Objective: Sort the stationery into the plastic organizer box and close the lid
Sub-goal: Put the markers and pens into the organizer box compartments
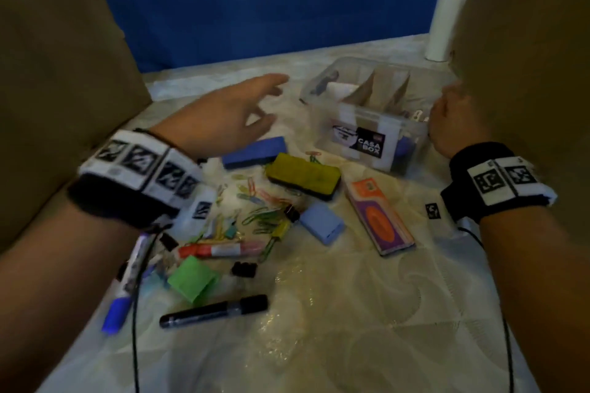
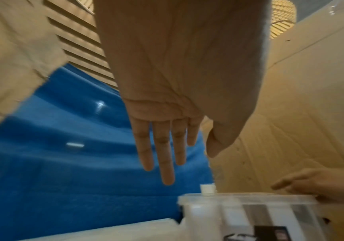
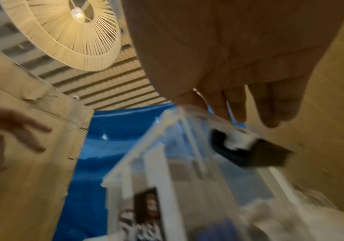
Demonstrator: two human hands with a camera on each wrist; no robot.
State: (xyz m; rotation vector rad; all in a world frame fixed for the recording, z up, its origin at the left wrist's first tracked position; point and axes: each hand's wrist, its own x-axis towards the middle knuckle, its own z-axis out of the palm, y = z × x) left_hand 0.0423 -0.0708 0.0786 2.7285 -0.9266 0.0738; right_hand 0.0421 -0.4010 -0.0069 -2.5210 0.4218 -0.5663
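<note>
black marker pen (image 1: 213,311) unsorted, most stationery out | clear plastic organizer box (image 1: 367,124) lidless | left hand (image 1: 230,120) grip spread, empty | right hand (image 1: 453,124) grip curled at box rim, hold unclear

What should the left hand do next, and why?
Probably lower onto the blue eraser just beneath it and grip it. The left hand hovers open and empty, the organizer box stands open with the right hand at its rim, and most stationery lies unsorted on the table.

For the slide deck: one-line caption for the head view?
Open left hand hovers over scattered stationery while right hand rests at the clear organizer box rim.
</note>
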